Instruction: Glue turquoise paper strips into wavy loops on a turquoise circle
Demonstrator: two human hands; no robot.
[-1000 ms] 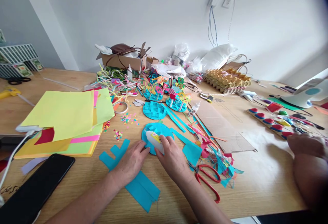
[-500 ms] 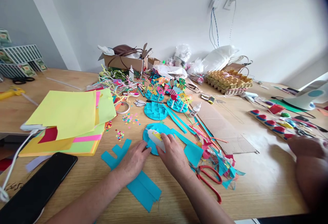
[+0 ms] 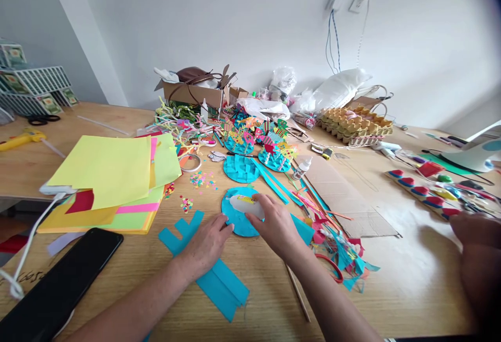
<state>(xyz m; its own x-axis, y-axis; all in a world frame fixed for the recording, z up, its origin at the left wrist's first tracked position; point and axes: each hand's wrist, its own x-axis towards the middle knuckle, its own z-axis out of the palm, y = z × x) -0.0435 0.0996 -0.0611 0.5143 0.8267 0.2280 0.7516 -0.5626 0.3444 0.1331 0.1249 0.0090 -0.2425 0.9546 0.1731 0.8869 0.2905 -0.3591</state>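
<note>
Scraps block R hand's rt; gap, then co-worker's arm.

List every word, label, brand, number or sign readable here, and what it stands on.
None reads with certainty.
White glue bottle in the right hand: yellow label, lettering too blurred.
Small glue bottle: label print too small.
Tabletop beside the smartphone: dark handwriting, too unclear to read.

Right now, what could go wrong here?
The right hand holds the white bottle tipped sideways over the blue disc; it could drip astray. The fingers of the left hand, at the disc's edge, might get smeared. The right forearm partly hides a red handle and could bump it.
</note>
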